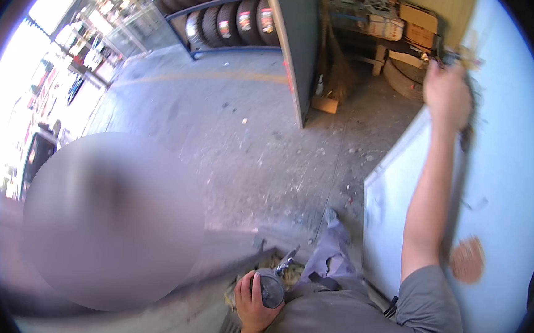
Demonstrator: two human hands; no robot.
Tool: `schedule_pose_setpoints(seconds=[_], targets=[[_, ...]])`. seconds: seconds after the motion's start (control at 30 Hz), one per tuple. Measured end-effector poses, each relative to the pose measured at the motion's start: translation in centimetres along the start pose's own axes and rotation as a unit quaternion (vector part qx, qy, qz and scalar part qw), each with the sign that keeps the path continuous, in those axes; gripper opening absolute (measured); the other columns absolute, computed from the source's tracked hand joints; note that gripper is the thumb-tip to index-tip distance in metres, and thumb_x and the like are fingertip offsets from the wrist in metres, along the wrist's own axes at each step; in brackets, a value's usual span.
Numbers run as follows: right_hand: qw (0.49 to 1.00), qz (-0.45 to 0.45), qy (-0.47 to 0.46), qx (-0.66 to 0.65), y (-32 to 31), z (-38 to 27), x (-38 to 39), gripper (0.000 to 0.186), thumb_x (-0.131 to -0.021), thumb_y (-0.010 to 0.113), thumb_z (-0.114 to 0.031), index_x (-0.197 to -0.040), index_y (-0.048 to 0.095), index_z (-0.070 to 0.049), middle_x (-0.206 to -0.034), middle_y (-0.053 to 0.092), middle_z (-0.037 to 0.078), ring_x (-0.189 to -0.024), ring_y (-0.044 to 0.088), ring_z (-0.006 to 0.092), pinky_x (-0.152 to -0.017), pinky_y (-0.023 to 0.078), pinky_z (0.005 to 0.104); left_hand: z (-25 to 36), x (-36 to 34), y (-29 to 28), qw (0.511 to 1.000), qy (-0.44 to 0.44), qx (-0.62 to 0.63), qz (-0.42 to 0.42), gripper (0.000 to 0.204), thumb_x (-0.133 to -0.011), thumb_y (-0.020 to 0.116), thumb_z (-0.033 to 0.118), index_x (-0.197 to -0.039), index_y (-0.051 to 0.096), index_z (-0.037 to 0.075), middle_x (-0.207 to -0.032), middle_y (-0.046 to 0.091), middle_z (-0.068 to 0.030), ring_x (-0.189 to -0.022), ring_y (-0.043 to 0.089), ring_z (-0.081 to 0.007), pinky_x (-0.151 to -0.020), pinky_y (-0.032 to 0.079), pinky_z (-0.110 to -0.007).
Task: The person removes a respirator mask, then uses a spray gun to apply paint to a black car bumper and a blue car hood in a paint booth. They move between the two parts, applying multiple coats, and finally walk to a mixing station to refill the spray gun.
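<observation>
My left hand is low in front of my body, its fingers wrapped round the side of a round, dark-topped cup-like tool. A shiny metal fitting sticks up beside the tool; whether it is joined to it I cannot tell. My right arm stretches far forward along a pale blue panel. At its end my right hand is closed near the panel's far edge, by a small cluster of dark and yellowish things. What its fingers grip is hidden.
A brown patch marks the blue panel. A white panel stands beside my right arm. Ahead are a dark upright partition, a broom, a cardboard box and racked tyres. A blurred disc hides the lower left.
</observation>
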State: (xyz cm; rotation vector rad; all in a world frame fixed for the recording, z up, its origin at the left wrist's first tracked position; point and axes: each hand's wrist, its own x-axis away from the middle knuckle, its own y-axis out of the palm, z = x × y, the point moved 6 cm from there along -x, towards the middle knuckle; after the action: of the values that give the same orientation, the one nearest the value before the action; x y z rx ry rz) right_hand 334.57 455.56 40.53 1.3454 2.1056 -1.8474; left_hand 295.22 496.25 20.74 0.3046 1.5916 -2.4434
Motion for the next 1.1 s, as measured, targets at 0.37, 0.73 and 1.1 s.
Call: schedule_pose_setpoints(seconds=[0.37, 0.73, 1.1], targets=[[0.831, 0.217, 0.286, 0.424, 2.7, 28.4, -12.6, 0.066, -0.096, 0.057, -0.07, -0.13, 0.066, -0.014, -0.103, 0.078, 0.016, -0.089, 0.075, 0.0398, -0.07, 0.057, 0.0547, 11.4, -41.8, 30.1, 0.953, 0.242, 0.107, -0.148, 0.095, -0.058, 0.088, 0.018, -0.144, 0.05, 0.002, -0.135, 0.057, -0.0222, -0.122, 0.056, -0.0445, -0.104, 0.047, -0.057], [0.849, 0.294, 0.338, 0.281, 3.2, 31.3, -14.4, 0.041, -0.095, 0.07, -0.046, -0.11, 0.06, -0.009, -0.085, 0.074, 0.022, -0.072, 0.072, 0.0444, -0.063, 0.056, 0.057, 31.8, -63.2, 50.3, 0.751, 0.594, 0.195, -0.212, 0.099, -0.056, 0.091, 0.02, -0.143, 0.05, -0.002, -0.139, 0.054, -0.0253, -0.125, 0.052, -0.0484, -0.106, 0.045, -0.059], [0.861, 0.383, 0.263, 0.207, 5.3, -0.4, -1.6, 0.054, -0.103, 0.052, -0.053, -0.097, 0.064, -0.001, -0.079, 0.064, 0.015, -0.074, 0.066, 0.0322, -0.07, 0.053, 0.0455, 44.0, -67.4, 57.1, 0.344, 0.832, 0.289, -0.326, 0.096, -0.063, 0.09, 0.025, -0.147, 0.048, 0.001, -0.141, 0.052, -0.0269, -0.128, 0.051, -0.0482, -0.102, 0.049, -0.058]])
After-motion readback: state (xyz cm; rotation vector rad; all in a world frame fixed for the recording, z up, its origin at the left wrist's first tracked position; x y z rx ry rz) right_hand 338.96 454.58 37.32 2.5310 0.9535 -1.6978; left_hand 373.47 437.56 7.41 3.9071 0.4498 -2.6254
